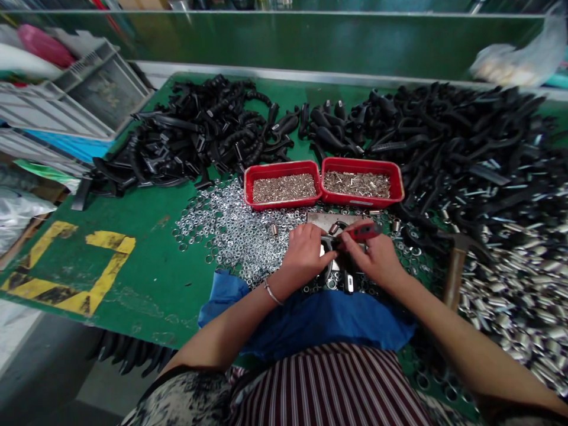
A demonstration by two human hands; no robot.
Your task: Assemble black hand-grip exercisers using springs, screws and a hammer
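In the head view my left hand [304, 251] is closed on a black plastic handle piece [348, 281], which hangs down between my hands and shows a small white mark near its lower end. My right hand [377, 257] grips a red-handled tool [364, 231] with a dark end; its working tip is hidden at the fingers. Both hands meet over a metal plate [322, 220], close together. Small metal rings [239, 228] lie spread to the left of my left hand. A copper-coloured spring [274, 229] rests among them.
Two red trays [283, 205] [361, 202] of small metal parts stand just beyond my hands. Black plastic pieces [199, 130] are heaped at the back. A hammer [455, 272] and shiny metal sleeves [515, 296] lie to the right. Blue cloth [328, 322] covers the front edge.
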